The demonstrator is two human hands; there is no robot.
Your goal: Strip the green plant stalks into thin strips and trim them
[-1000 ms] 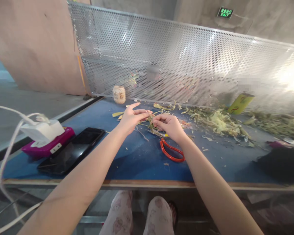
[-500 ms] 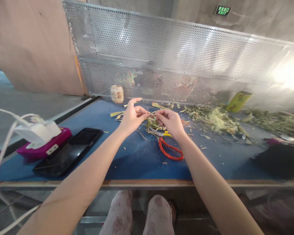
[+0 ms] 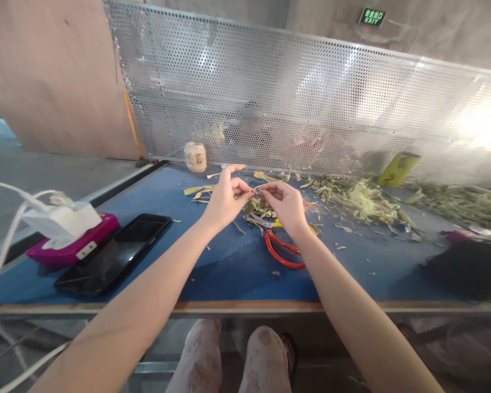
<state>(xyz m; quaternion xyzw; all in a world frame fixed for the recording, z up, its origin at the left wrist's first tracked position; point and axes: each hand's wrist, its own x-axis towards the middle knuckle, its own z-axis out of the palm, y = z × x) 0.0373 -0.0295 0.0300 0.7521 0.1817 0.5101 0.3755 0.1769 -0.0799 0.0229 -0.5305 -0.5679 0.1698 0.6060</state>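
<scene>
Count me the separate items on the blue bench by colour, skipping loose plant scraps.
Black: 2 (phone, bag)
Red: 1 (scissors)
Magenta: 1 (box)
White: 1 (charger)
Yellow-green: 1 (carton)
Beige: 1 (spool)
Green: 1 (held stem)
Total: 8
Unclear purple thing by bag not counted.

- The left hand (image 3: 223,199) and right hand (image 3: 284,204) are meeting over the table (image 3: 229,273), both pinching one strip (image 3: 256,188) between them.
- The scissors (image 3: 284,252) are lying just below the right hand.
- The phone (image 3: 114,254) is lying at the left, the charger (image 3: 63,220) sitting on a box (image 3: 100,229) beside it.
- The jar (image 3: 195,156) is standing behind the left hand, against the screen (image 3: 311,98).
- The leaf scraps (image 3: 360,199) are spreading rightward, before the carton (image 3: 396,169).
</scene>
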